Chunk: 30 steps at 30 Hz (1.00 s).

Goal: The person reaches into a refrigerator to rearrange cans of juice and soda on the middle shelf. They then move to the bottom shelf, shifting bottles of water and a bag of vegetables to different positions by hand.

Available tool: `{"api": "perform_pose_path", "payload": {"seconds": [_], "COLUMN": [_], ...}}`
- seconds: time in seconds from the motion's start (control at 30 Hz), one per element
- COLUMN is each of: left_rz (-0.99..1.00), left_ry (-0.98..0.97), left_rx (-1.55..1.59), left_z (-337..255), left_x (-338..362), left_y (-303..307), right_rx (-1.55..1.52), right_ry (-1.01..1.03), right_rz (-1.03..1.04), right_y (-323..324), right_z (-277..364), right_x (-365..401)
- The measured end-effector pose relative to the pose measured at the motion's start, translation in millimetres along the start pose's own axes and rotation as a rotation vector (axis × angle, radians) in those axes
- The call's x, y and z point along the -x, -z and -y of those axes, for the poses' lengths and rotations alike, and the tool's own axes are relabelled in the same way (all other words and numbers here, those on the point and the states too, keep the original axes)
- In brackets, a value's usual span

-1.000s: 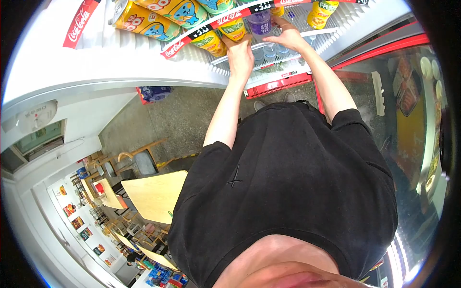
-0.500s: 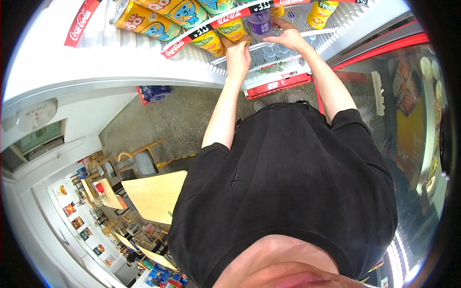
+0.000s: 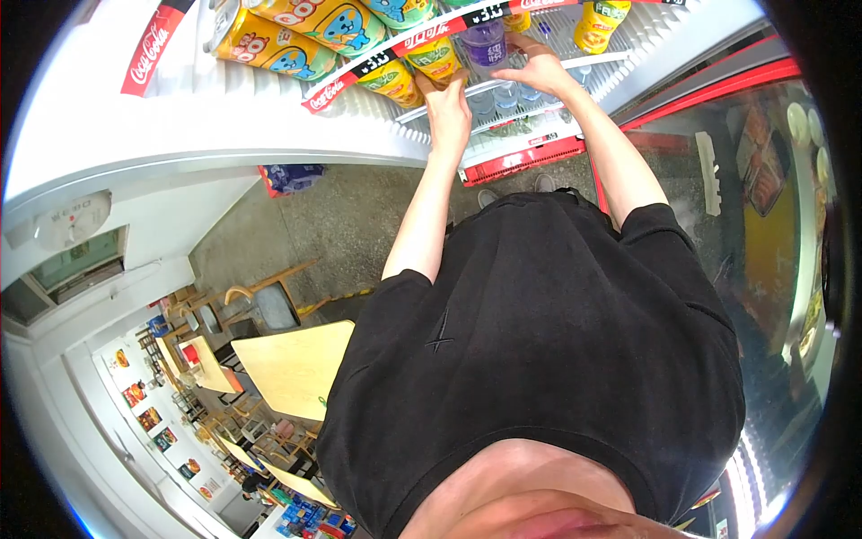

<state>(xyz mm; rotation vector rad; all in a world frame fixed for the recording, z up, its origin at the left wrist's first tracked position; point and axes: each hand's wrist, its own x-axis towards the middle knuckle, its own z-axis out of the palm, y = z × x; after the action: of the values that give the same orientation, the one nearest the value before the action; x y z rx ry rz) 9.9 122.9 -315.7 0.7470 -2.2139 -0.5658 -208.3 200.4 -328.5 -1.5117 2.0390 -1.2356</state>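
Observation:
My left hand [image 3: 448,115] reaches into an open drinks fridge, its fingers and thumb closed around the near end of a yellow-labelled bottle [image 3: 437,59]. Another yellow-labelled bottle [image 3: 390,83] lies just left of it. My right hand [image 3: 542,70] is against a bottle with a purple label [image 3: 486,43], thumb at its near end and fingers along its right side. Those fingertips are partly hidden behind the bottle. All these bottles stand on a wire shelf [image 3: 600,61] behind a red price strip [image 3: 422,38].
Large orange cans [image 3: 269,47] fill the shelf at upper left. Another yellow bottle [image 3: 600,27] stands right of my hands, and clear bottles [image 3: 505,96] sit on the lower shelf. The fridge's red-edged glass door [image 3: 709,94] is swung open. Wooden tables [image 3: 296,364] and chairs stand at left.
The view has shifted slightly. My left hand sits a little lower and further right in view, still at the yellow-labelled bottle. My right hand and the purple-labelled bottle look nearly the same.

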Motion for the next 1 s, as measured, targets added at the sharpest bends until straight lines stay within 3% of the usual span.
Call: {"api": "perform_pose_path", "payload": {"seconds": [0.13,0.23,0.53,0.63,0.73,1.0], "left_rz": [0.028,0.053,-0.059,-0.152,0.012,-0.069], "left_ry": [-0.031,0.05,0.008,-0.084,0.007,-0.089], "left_rx": [-0.047,0.017,-0.117,-0.238,-0.202,-0.285], "left_z": [2.7,-8.0,-26.3,-31.9,-24.9,-33.0], "left_x": [11.1,19.3,5.2,-4.8,-6.2,-7.0], "left_y": [1.1,4.1,-3.0,-1.4,-3.2,5.3], "right_rx": [0.025,0.047,0.041,0.032,0.021,-0.02], "right_ry": [0.027,0.003,0.0,0.024,0.042,-0.026], "right_rz": [-0.037,-0.035,-0.018,-0.022,-0.027,0.009], "right_y": [-7.3,-4.4,-7.8,-10.4,-12.7,-4.8], "right_z": [-12.6,-9.4,-16.4,-20.6,-24.7,-7.9], "right_x": [-0.9,0.5,-1.7,-4.0,-5.4,-3.1]}}
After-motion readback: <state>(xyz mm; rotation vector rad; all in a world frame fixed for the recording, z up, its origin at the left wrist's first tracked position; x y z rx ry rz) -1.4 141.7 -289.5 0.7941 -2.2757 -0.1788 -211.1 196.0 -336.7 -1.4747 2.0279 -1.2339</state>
